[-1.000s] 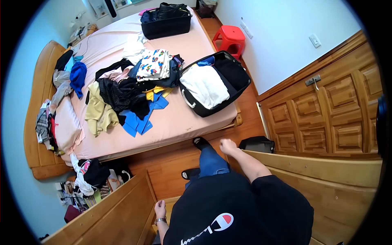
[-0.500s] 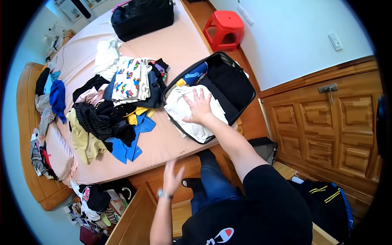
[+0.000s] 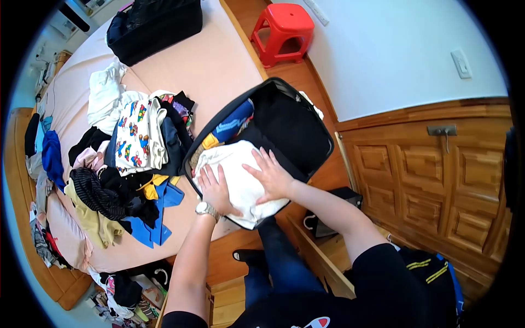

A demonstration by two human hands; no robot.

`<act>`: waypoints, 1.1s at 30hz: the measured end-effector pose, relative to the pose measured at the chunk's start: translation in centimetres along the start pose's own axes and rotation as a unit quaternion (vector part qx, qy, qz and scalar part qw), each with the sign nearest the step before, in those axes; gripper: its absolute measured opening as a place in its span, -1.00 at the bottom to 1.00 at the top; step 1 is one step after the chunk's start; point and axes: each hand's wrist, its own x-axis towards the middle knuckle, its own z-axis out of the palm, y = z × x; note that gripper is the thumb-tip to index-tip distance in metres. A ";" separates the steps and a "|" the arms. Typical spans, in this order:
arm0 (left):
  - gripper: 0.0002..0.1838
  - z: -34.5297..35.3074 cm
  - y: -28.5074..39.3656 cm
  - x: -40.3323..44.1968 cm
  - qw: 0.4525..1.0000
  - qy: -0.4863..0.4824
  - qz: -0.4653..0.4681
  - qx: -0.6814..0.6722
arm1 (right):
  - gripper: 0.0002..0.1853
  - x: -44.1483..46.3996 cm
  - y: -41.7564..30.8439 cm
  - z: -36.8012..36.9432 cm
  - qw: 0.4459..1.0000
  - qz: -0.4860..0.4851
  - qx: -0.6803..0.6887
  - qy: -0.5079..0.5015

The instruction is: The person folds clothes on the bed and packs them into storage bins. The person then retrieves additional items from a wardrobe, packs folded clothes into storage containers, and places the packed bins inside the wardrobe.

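Observation:
Both my hands lie spread on a white cloth [image 3: 239, 169] inside an open black case [image 3: 330, 143] at the bed's edge. My left hand [image 3: 217, 191], with a watch on the wrist, presses the cloth's left side, fingers apart. To its right, my right hand [image 3: 271, 177] rests on the same cloth, fingers fanned out. Blue cloth [image 3: 234, 121] and black cloth [image 3: 284, 131] also lie in the case. Left of the case is a heap of clothes, with a folded white patterned garment [image 3: 134, 136] on top.
A second black case [image 3: 158, 30] stands on the bed [image 3: 219, 60] at the back. A red stool [image 3: 287, 27] is on the floor beyond the bed. At the right is a wooden door [image 3: 421, 164]; wooden panels flank my legs.
My right hand has come from beside my body onto the white cloth, and my left hand has since joined it there. The view has moved closer to the case.

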 end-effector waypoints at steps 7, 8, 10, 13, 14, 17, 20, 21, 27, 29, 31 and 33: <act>0.89 4.8 -0.7 0.1 0.998 -0.034 -0.045 0.017 | 0.20 -0.8 0.4 5.6 0.999 0.010 -0.041 -0.004; 0.89 4.4 -0.5 -0.4 0.999 -0.028 -0.039 0.014 | 0.20 -1.2 -0.1 4.9 0.999 0.014 -0.038 -0.001; 0.89 2.8 -0.2 -1.1 0.999 -0.005 -0.033 0.006 | 0.21 -1.2 -0.9 2.7 0.999 0.012 -0.040 0.009; 0.81 -0.8 1.3 -2.2 0.999 0.036 -0.008 -0.021 | 0.00 -1.2 1.5 0.1 0.979 -0.010 0.059 0.195; 0.78 -1.5 1.1 -2.9 0.998 0.055 -0.010 -0.031 | -0.24 -0.6 2.4 -3.1 0.968 0.035 0.023 0.248; 0.61 -1.2 1.2 -5.5 0.992 0.109 0.010 -0.061 | -0.53 1.3 10.3 -8.6 0.873 0.226 -0.119 0.414; 0.49 3.4 0.1 -7.6 0.905 0.327 -0.035 -0.268 | -0.08 0.9 21.4 -8.2 0.866 0.435 -0.016 0.245; 0.46 4.4 -0.2 -7.2 0.865 0.335 -0.143 -0.345 | 0.03 0.8 24.6 -8.0 0.837 0.471 0.153 0.233; -0.06 10.5 -1.4 -5.0 0.421 0.084 -0.289 -0.856 | -0.34 2.7 26.7 -6.6 0.728 0.529 0.398 0.177; -0.31 10.7 0.0 -4.5 0.405 0.193 -0.308 -0.839 | -0.40 1.9 26.9 -4.7 0.802 0.461 0.240 0.295; -0.54 11.0 0.6 -4.9 0.334 0.262 -0.310 -0.851 | -0.38 1.0 27.3 -4.2 0.830 0.345 0.187 0.396; -0.68 8.3 1.0 -6.0 0.259 0.267 -0.323 -0.870 | -0.42 1.7 28.6 -5.3 0.758 0.380 0.321 0.422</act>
